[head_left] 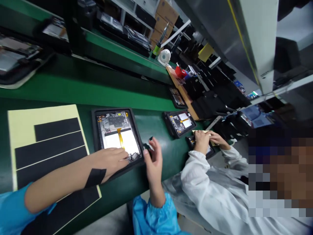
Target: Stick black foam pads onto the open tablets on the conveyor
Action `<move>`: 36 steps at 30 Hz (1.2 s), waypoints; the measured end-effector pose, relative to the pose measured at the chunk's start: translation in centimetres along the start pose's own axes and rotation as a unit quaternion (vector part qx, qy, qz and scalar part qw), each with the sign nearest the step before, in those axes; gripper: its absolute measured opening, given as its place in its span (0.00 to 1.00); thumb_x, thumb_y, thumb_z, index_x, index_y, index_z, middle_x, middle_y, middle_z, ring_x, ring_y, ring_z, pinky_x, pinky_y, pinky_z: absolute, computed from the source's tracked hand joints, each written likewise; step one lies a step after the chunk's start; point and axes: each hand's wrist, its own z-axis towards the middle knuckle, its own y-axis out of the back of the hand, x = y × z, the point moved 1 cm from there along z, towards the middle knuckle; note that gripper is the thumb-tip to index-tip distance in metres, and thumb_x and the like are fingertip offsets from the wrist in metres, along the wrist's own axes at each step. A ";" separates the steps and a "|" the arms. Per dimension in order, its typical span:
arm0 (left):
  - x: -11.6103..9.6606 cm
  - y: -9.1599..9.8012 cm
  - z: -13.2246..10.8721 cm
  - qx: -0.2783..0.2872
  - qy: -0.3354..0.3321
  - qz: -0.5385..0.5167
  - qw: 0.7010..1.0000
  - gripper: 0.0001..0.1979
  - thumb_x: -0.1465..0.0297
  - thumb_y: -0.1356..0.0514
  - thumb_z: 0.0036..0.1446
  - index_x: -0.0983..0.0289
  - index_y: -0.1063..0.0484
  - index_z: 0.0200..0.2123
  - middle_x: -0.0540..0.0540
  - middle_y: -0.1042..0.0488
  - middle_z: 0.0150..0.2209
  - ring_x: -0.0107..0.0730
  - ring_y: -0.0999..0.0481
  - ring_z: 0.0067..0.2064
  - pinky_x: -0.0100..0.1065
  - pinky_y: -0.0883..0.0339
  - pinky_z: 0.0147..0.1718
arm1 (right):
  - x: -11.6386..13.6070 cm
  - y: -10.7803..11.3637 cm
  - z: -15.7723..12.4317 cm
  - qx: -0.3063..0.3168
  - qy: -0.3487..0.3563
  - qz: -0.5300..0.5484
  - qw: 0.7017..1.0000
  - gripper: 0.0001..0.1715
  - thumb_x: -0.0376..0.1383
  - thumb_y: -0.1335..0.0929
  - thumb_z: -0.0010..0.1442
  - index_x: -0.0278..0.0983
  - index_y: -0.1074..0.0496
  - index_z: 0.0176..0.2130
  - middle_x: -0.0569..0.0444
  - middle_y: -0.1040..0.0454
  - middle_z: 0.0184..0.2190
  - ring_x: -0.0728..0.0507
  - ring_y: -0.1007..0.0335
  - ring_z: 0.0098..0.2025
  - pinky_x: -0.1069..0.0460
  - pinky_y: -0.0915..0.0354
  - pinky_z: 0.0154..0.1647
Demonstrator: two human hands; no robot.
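Observation:
A tablet-like device (114,129) lies in a black frame on the green bench, its inside exposed with a circuit board, white battery area and orange ribbon cable. My left hand (113,160) rests over its lower edge, fingers stretched out and laid near a small silver part (134,156). A black adhesive patch (95,177) sticks to my left wrist. Just right of the frame, my right hand (154,156) is raised with bent fingers, a small piece of black tape (151,138) at the fingertips. Left of the device lies a yellow backing sheet (22,120) bearing black strips (51,148).
Further right along the bench are another opened device (181,122) and a smaller-looking one (177,97). A co-worker in a white coat (202,176) handles a device there. A raised shelf (117,49) behind carries more devices, a green-handled tool (157,47) and a white roll (164,57).

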 end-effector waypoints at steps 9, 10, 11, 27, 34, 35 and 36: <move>0.2 -0.8 4.1 -0.019 0.033 0.062 0.997 0.11 0.65 0.42 0.77 0.65 0.30 0.41 0.57 0.30 0.38 0.43 0.31 0.39 0.38 0.38 0.39 | -0.9 0.1 -1.9 0.036 0.095 -0.034 0.994 0.38 0.37 0.28 0.67 0.39 0.37 0.72 0.44 0.18 0.55 0.38 0.22 0.60 0.40 0.32 0.69; -0.1 -1.0 4.2 -0.024 0.037 0.076 0.996 0.11 0.66 0.43 0.76 0.65 0.30 0.40 0.57 0.30 0.37 0.43 0.31 0.39 0.39 0.39 0.39 | -0.9 0.1 -1.8 0.032 0.095 -0.032 0.994 0.38 0.37 0.29 0.68 0.39 0.37 0.73 0.44 0.18 0.54 0.38 0.21 0.59 0.40 0.32 0.69; -0.3 -1.2 4.3 -0.033 0.040 0.089 0.995 0.11 0.68 0.45 0.76 0.65 0.30 0.39 0.58 0.31 0.37 0.44 0.32 0.39 0.39 0.40 0.38 | -1.0 0.1 -1.8 0.029 0.098 -0.034 0.994 0.38 0.37 0.29 0.68 0.39 0.37 0.73 0.44 0.17 0.53 0.39 0.21 0.59 0.40 0.32 0.69; -0.4 -0.4 3.8 -0.127 0.053 -0.043 0.990 0.20 0.64 0.51 0.83 0.64 0.25 0.41 0.51 0.23 0.37 0.34 0.25 0.37 0.36 0.37 0.40 | -1.4 -0.4 -2.6 -0.012 0.223 -0.040 0.974 0.40 0.33 0.28 0.68 0.44 0.40 0.74 0.50 0.16 0.49 0.37 0.23 0.58 0.39 0.29 0.64; -1.6 1.1 4.4 -0.188 0.072 -0.066 0.977 0.12 0.62 0.44 0.82 0.61 0.26 0.46 0.46 0.22 0.39 0.28 0.23 0.38 0.33 0.36 0.44 | -0.2 -1.4 -2.6 -0.021 0.092 0.111 0.989 0.32 0.37 0.27 0.67 0.41 0.34 0.67 0.55 0.16 0.38 0.43 0.19 0.41 0.47 0.27 0.51; -1.9 1.2 4.5 -0.194 0.060 -0.051 0.978 0.12 0.63 0.44 0.83 0.62 0.26 0.46 0.46 0.22 0.38 0.29 0.23 0.38 0.34 0.36 0.44 | 0.1 -1.4 -2.4 -0.004 0.057 0.135 0.989 0.33 0.39 0.26 0.66 0.41 0.33 0.66 0.56 0.16 0.37 0.43 0.19 0.41 0.48 0.27 0.48; -2.2 1.3 4.5 -0.199 0.049 -0.040 0.978 0.12 0.65 0.45 0.83 0.62 0.26 0.45 0.47 0.22 0.38 0.29 0.24 0.38 0.34 0.36 0.44 | 0.4 -1.3 -2.1 0.014 0.023 0.157 0.987 0.33 0.41 0.24 0.65 0.41 0.32 0.65 0.56 0.16 0.36 0.43 0.19 0.40 0.49 0.28 0.46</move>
